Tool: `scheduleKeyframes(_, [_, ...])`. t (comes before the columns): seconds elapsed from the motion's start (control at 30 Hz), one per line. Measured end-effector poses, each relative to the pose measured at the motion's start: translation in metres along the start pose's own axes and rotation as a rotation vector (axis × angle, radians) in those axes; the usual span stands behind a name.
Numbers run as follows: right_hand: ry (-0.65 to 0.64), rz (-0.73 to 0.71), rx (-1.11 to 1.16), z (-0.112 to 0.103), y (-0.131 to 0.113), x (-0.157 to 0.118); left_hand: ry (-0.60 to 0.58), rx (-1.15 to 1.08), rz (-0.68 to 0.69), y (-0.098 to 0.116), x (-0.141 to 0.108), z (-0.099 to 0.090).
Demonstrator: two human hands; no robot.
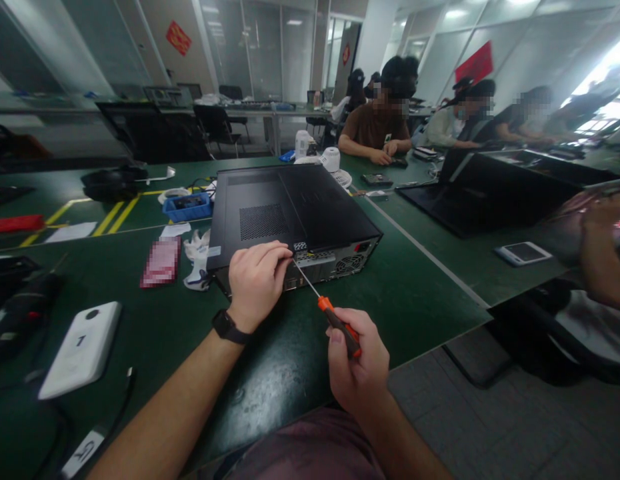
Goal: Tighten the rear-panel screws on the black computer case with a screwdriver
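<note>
A black desktop computer case [310, 200] lies flat on the green table, its rear panel with a round fan grille facing me. My right hand [361, 357] is wrapped round the orange and dark handle of a screwdriver [340, 327]. The shaft points up and left to the top edge of the rear panel. My left hand [257, 280], with a dark watch on its wrist, rests at that edge. Its thumb and fingers are pinched together beside the screwdriver's tip. Whatever they pinch is hidden, and so is the tip's exact contact.
Left of the case are a blue bin [187, 207], a crumpled plastic bag [196, 260], a pink packet [161, 262] and a white power bank [83, 350]. A phone [523, 253] and an opened black case [510, 190] lie on the right. Co-workers sit across the table.
</note>
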State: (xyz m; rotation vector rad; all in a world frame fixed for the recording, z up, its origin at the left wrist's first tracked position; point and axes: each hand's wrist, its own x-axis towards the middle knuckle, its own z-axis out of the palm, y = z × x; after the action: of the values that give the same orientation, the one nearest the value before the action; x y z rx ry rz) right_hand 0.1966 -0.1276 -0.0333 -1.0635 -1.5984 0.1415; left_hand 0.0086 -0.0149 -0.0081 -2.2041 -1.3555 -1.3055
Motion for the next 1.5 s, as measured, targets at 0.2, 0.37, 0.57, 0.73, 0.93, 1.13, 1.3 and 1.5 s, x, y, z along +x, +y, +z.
scheduleKeyframes(0.2, [-0.016, -0.013, 0.008, -0.0010, 0.0008, -0.0013, -0.002, 0.009, 0.002, 0.0004, 0.0008, -0.0006])
scheduleKeyframes(0.37, [-0.014, -0.016, 0.003, -0.0013, 0.0017, -0.0015, 0.000, 0.025, 0.013, 0.0001, 0.0008, -0.0010])
scheduleKeyframes(0.57, [0.006, -0.010, -0.040, -0.0008, -0.0012, 0.0016, -0.003, 0.018, 0.006, -0.0002, -0.0004, -0.0007])
scheduleKeyframes(0.73, [-0.002, -0.004, -0.048, -0.0014, -0.0020, 0.0011, -0.005, 0.011, -0.005, 0.0005, -0.0008, -0.0008])
scheduleKeyframes(0.93, [0.000, -0.019, -0.045, -0.0010, -0.0020, 0.0025, 0.003, 0.008, -0.010, 0.0005, 0.0001, -0.0004])
scheduleKeyframes(1.13, [0.001, -0.051, -0.032, -0.0005, -0.0035, 0.0044, 0.005, 0.009, -0.002, -0.0004, -0.0007, 0.0001])
scheduleKeyframes(1.3, [0.001, -0.049, -0.042, -0.0009, -0.0038, 0.0041, 0.006, 0.022, 0.004, -0.0005, -0.0002, 0.0006])
scheduleKeyframes(1.5, [-0.002, -0.024, -0.038, -0.0010, -0.0042, 0.0028, 0.012, 0.021, 0.013, 0.0009, 0.0014, -0.0004])
